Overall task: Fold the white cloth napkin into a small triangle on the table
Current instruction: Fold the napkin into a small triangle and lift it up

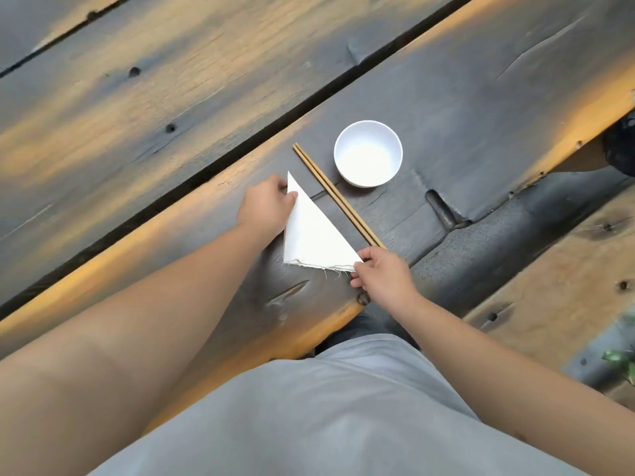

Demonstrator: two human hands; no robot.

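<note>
The white cloth napkin [314,235] lies flat on the dark wooden table [464,125] as a triangle, with frayed threads along its near edge. My left hand [266,206] rests on its far left edge, thumb and fingers pinching the cloth near the upper tip. My right hand [381,271] pinches the near right corner between thumb and fingers.
A pair of wooden chopsticks [338,195] lies just right of the napkin, parallel to its long edge. A white bowl [368,153] stands beyond them. The table's near edge [309,341] runs below the napkin, above my grey-clad lap. A wooden bench [556,280] sits at right.
</note>
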